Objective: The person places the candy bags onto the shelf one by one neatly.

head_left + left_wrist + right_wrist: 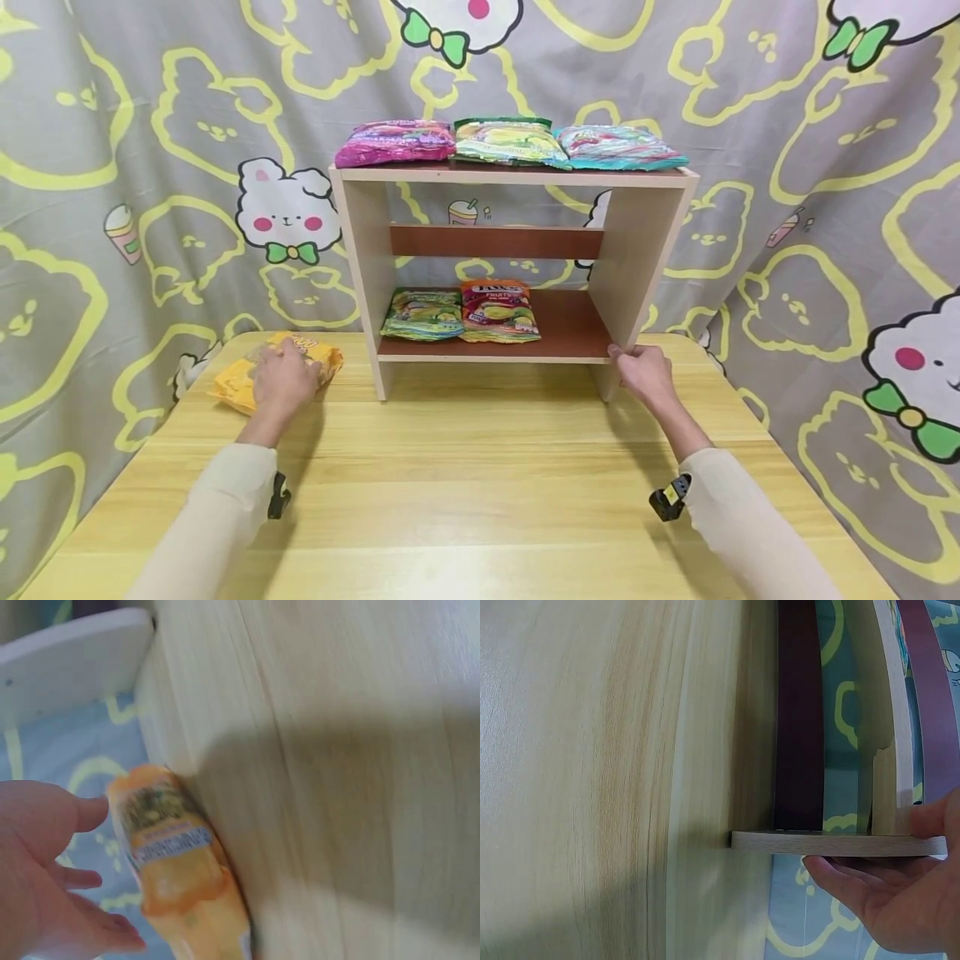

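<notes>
My left hand (283, 379) is over the yellow candy bags (240, 385) at the table's left. In the left wrist view its thumb and fingers are spread apart beside a yellow bag (176, 859), without curling round it. My right hand (647, 371) grips the right side panel (645, 242) of a small two-tier wooden shelf near its lower board. The right wrist view has the thumb on one face of that panel (802, 843) and the fingers along the other. A green candy bag (424, 315) and an orange-red one (498, 312) lie on the lower board (573, 321).
Along the shelf's top lie a purple candy bag (393, 142), a green-and-yellow one (510, 142) and a teal-and-pink one (618, 148). The shelf stands toward the back of the wooden table (465, 475). A patterned curtain (202, 192) hangs behind and at both sides.
</notes>
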A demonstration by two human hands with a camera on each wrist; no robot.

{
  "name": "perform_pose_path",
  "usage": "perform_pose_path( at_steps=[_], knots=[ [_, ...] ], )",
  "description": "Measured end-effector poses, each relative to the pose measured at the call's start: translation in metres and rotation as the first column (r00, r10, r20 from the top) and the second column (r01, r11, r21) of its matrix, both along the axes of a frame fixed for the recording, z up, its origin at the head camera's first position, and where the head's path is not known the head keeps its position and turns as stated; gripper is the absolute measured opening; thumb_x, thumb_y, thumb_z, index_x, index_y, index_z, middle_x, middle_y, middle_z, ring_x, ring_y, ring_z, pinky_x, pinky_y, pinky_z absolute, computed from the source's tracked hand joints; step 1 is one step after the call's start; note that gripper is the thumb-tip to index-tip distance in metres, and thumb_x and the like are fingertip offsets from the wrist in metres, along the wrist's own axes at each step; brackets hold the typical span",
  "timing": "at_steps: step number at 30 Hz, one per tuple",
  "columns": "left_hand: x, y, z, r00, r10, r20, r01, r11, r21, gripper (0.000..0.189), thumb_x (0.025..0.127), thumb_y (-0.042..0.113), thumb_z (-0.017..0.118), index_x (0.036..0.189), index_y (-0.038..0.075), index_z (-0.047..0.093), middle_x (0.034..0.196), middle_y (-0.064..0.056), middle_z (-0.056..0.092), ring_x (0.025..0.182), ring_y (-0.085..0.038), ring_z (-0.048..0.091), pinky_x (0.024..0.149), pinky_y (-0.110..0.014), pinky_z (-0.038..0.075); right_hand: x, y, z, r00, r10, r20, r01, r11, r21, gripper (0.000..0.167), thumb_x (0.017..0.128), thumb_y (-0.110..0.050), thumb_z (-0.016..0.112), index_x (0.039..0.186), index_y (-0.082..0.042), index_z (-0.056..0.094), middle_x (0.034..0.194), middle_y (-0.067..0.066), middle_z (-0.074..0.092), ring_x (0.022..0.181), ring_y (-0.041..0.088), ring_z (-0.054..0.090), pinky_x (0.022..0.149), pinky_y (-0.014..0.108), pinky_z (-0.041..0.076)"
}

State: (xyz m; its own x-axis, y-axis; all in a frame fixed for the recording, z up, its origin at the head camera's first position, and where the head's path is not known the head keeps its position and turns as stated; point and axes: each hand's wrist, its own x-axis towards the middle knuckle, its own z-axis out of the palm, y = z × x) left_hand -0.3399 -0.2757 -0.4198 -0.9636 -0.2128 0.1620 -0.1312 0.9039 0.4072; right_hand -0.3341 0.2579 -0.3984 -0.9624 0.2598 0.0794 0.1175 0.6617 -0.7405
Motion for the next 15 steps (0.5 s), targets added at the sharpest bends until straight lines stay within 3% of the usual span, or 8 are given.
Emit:
perform_pose_path(
  at_steps=[4,6,11,15],
  knots=[
    [0.005,-0.009,-0.003,0.997,0.02,0.076,-0.022,0.999,0.029,0.084,0.102,0.038,0.055,0.156,-0.01,0.01,0.145,-0.053,0.025,0.135,-0.071,0.017,0.111,-0.077,0.012,-0.001,-0.001,-0.001,1.0,0.004,-0.005,-0.004,1.0,0.007,0.05,0.1,-0.045,0.052,0.094,0.0,0.075,0.074,0.014,0.072,0.079,0.032,0.072,0.059,0.03,0.044],
    [0.007,-0.013,-0.004,0.995,0.021,0.102,-0.025,0.999,0.038,0.092,0.103,0.043,0.053,0.158,-0.007,0.0,0.148,-0.053,0.014,0.135,-0.072,0.012,0.111,-0.079,0.007,-0.001,-0.001,-0.001,1.0,0.007,-0.006,-0.007,1.0,0.007,0.051,0.1,-0.045,0.052,0.095,0.0,0.075,0.077,0.016,0.073,0.079,0.031,0.072,0.059,0.03,0.044],
    [0.009,-0.02,-0.008,0.984,-0.001,0.176,-0.007,0.999,0.043,0.082,0.104,0.053,0.043,0.161,0.007,0.006,0.143,-0.055,0.015,0.128,-0.07,0.021,0.107,-0.078,0.015,0.0,0.0,-0.001,1.0,0.006,-0.004,-0.006,1.0,0.005,0.051,0.1,-0.045,0.052,0.094,0.0,0.075,0.079,0.018,0.073,0.078,0.03,0.072,0.058,0.031,0.044],
    [0.007,-0.022,-0.007,0.968,-0.017,0.249,0.02,1.0,-0.009,0.082,0.105,0.059,0.034,0.162,0.009,0.004,0.144,-0.057,0.011,0.131,-0.071,0.019,0.104,-0.079,0.02,0.0,0.001,0.0,1.0,0.006,-0.002,-0.006,1.0,0.01,0.052,0.1,-0.045,0.052,0.1,0.002,0.075,0.083,0.019,0.074,0.073,0.026,0.071,0.057,0.03,0.045]
  ],
)
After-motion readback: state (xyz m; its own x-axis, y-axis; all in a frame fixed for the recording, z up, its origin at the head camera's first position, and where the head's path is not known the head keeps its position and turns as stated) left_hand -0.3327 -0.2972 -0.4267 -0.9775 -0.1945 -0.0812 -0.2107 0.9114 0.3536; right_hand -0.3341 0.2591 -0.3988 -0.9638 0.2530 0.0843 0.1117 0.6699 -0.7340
